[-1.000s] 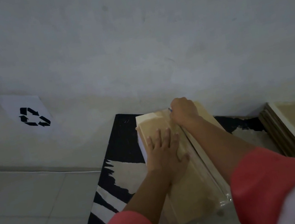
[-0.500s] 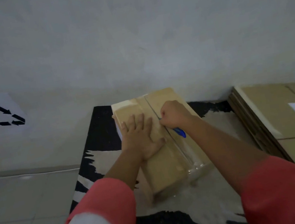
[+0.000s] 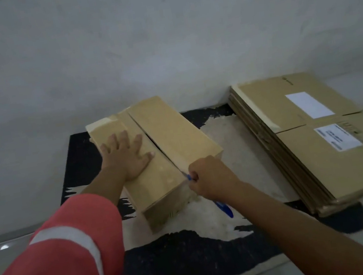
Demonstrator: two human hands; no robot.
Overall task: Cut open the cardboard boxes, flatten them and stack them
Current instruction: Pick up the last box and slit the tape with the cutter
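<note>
1. Cardboard box (image 3: 175,133): I am seeing a long, rectangular carton of plain brown board with a matte face. It is lying on the mat (image 3: 174,270) close to the grey wall (image 3: 160,45). Its top seam is showing as a dark gap running lengthwise between 2 flaps. Pale tape is clinging to the far left corner.

2. Stack of flattened boxes (image 3: 300,165): flat brown sheets are lying to the right of the box, apart from it, on the mat's right side. Their layered edges are showing along the left side. The top sheet is carrying 2 white labels (image 3: 309,105).

3. Mat: black and rough-looking, with a jagged whitish pattern.

4. Left hand (image 3: 126,157): it is lying open and flat, fingers straight and spread, and the palm is pressing on the left flap. A coral sleeve (image 3: 60,265) with a pale band is covering the arm.

5. Right hand (image 3: 209,178): the fingers are curling tightly round a blue cutter (image 3: 225,210) at the near end of the seam. The handle is sticking out below the fist. I cannot make out the blade itself.

6. The 2 hands are working apart, with the seam lying between them.
</note>
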